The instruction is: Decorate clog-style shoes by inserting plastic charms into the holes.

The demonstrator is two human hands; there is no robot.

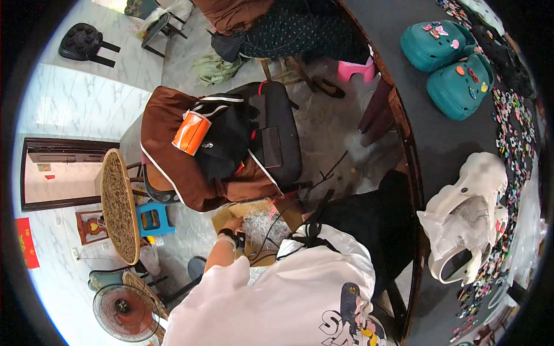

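Observation:
My left hand, with a dark band at the wrist, reaches down to the rim of an open cardboard box. Inside the box lies a heap of clear plastic, perhaps bags. The hand is small in the picture, and its fingers do not show well enough to read their pose. My right hand is out of sight. On the dark table to the right rest a pair of teal clogs with colourful charms. Nearer me are white clogs with clear plastic stuffed in or lying over them.
Many small colourful charms lie along the table's far side. A chair draped with a brown cloth holds a black bag and an orange packet. A blue stool, a fan and a pink stool stand around.

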